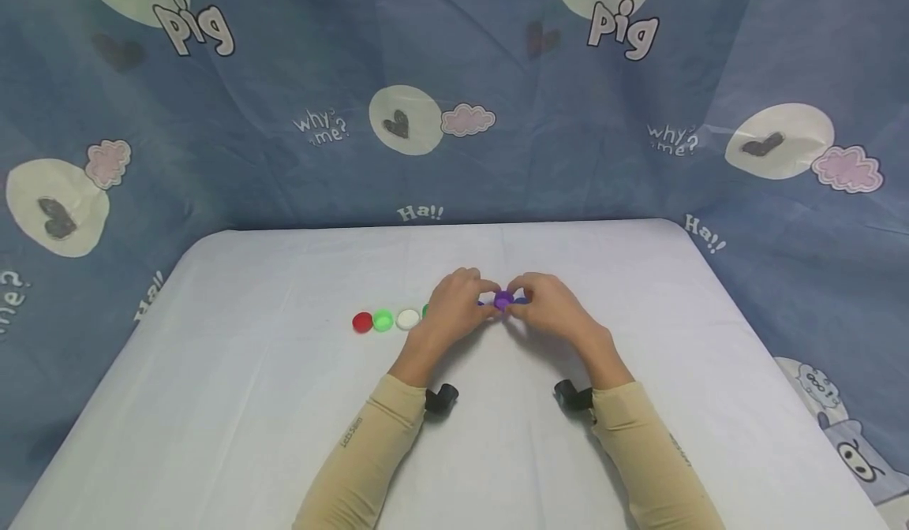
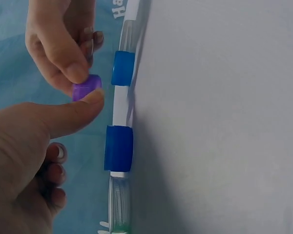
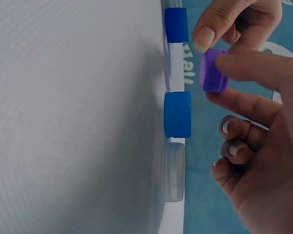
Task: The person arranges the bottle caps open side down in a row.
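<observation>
A purple bottle cap (image 1: 503,300) is held up between both hands over the far part of the white table. On its left side my left hand (image 1: 458,301) pinches it, thumb and forefinger at its edge. From the right, my right hand (image 1: 550,301) pinches the same cap, its other fingers loosely curled. Close by in the left wrist view stand a dark blue cap (image 2: 118,148) and a lighter blue cap (image 2: 123,68). A clear ridged cap (image 3: 173,171) shows beside the lighter blue one in the right wrist view.
Left of the hands, a red cap (image 1: 362,322), a light green cap (image 1: 383,320) and a white cap (image 1: 408,319) lie in a row. My left hand partly hides a darker green one. A blue printed cloth (image 1: 497,175) hangs behind the white table (image 1: 284,419).
</observation>
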The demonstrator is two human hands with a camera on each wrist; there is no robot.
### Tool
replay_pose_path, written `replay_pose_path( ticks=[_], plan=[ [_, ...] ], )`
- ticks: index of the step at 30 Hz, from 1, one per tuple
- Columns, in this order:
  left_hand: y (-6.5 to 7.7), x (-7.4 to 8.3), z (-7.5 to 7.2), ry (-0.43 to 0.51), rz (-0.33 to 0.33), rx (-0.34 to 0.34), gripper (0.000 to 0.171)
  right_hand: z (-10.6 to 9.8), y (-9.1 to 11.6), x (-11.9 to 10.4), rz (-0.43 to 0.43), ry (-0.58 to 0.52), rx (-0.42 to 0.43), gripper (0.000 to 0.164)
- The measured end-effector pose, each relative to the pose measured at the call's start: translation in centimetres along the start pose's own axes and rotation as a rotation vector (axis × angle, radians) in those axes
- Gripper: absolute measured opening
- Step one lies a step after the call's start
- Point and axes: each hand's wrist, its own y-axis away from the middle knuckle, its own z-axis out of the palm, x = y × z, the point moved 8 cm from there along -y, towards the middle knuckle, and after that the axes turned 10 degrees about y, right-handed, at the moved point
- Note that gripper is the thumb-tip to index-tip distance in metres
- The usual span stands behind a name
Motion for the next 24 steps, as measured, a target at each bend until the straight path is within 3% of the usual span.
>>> replay_pose_path(
  ticks=[7,11,15,24],
  plan=[
    [0.2,0.4,-0.6,-0.035,0.063,0.045,0.031,0.2,0.2,0.4,0.052,-0.141,-0.036,0.02],
    [0.2,0.4,-0.6,-0.037,0.06,0.041,0.028,0.3,0.2,0.4,0.068,-0.169,-0.053,0.023],
    [0.1,0.1,-0.8,-0.025,0.024,0.041,0.028,0.0,0.2,0.3,0.055,-0.139,-0.021,0.027],
    [0.3,-0.3,-1.0,0.007,-0.03,0.042,0.028,-1.0,0.3,-0.7,-0.064,-0.003,0.143,0.021]
  ],
)
